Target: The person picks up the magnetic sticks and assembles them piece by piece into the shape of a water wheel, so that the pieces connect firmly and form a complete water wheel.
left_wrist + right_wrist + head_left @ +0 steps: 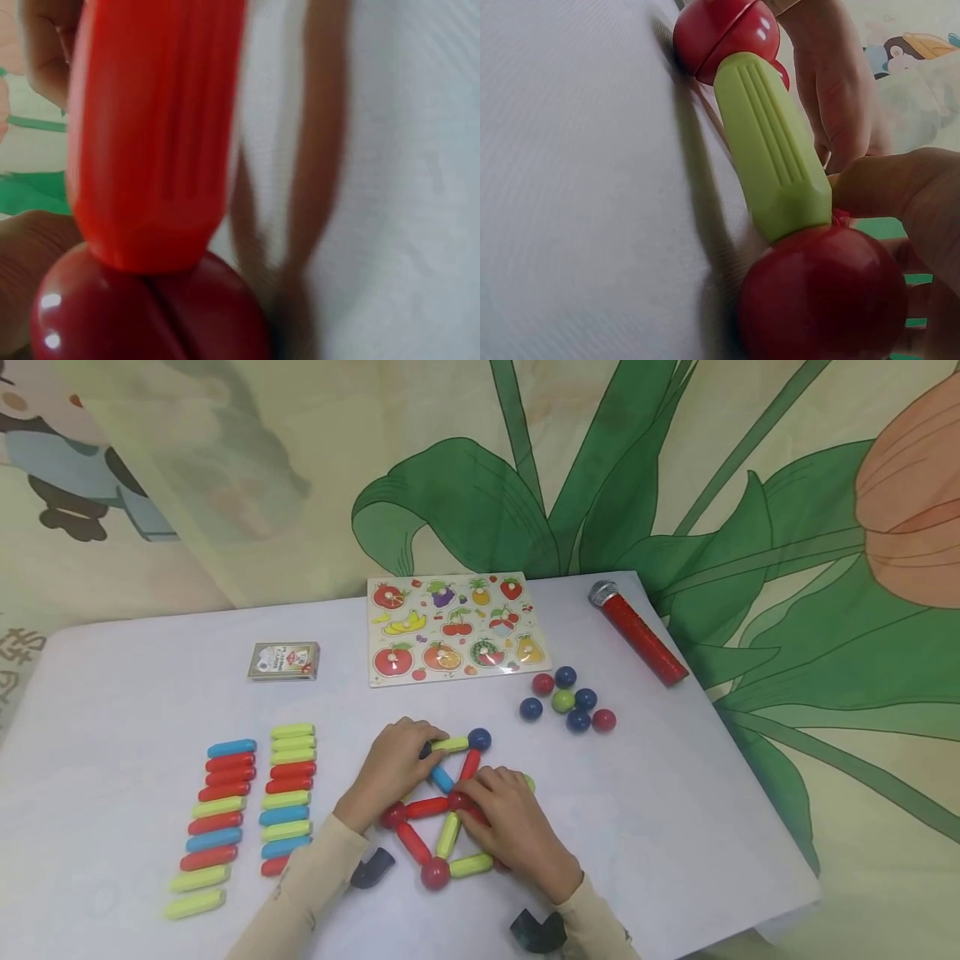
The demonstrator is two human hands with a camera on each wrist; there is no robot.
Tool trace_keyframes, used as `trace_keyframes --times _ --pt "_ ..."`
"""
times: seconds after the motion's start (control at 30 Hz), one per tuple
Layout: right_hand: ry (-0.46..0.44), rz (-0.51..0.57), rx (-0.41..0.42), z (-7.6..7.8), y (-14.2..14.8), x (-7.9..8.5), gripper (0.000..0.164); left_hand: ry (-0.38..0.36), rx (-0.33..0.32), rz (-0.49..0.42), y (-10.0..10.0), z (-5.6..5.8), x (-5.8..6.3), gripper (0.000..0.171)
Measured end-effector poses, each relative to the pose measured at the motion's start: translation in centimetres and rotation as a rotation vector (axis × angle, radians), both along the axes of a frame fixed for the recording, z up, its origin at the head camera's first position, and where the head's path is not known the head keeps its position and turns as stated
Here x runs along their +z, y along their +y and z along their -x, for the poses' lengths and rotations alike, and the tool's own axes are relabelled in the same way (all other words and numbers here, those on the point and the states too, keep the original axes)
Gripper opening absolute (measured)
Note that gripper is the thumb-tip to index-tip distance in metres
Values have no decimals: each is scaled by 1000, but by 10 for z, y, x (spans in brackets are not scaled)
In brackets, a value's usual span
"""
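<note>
A flat frame of rods and balls lies between both hands on the white table. My left hand (393,768) pinches a dark blue ball (426,750) at its far left corner. A yellow-green rod (451,744) runs from there to another blue ball (480,739). My right hand (517,822) grips the red ball (457,800) at the middle, where several rods meet. At the near corner sits a red ball (435,874), joined to a red rod (414,842) and a yellow-green rod (772,146). The right hand hides part of the frame's right side.
Two columns of loose rods (225,791) lie at the left. Loose balls (578,721) cluster beyond the right hand. At the back are a card box (283,662), a fruit puzzle board (459,628) and a red microphone (643,639). Dark curved pieces (538,932) lie near the wrists.
</note>
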State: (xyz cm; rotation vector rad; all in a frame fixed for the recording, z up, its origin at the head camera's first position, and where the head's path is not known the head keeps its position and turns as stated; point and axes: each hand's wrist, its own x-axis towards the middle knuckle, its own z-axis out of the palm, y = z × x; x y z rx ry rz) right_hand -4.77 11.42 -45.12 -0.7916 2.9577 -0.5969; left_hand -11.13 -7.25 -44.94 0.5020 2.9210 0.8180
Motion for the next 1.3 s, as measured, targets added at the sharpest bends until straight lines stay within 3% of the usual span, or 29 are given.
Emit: trace_keyframes --times 0.27,0.43,0.57,0.73,0.93,1.07,1.3 --pt "-4 4 2 0 -2 0 35 -14 15 -13 -4 -3 2 31" --pt "-16 -8 -3 -1 -2 0 36 -50 57 -46 -25 -13 13 33" --pt "-21 -18 0 -1 -2 1 36 -66 142 -103 -61 -34 24 32" --pt "22 -8 9 2 0 0 35 -79 255 -117 -112 -78 34 29" --pt "46 12 1 5 4 0 36 -207 334 65 -146 -126 29 37" --pt "73 9 -13 8 4 1 36 -263 309 162 -150 -138 16 41" --pt "137 42 -3 5 1 1 34 -371 280 265 -145 -140 7 48"
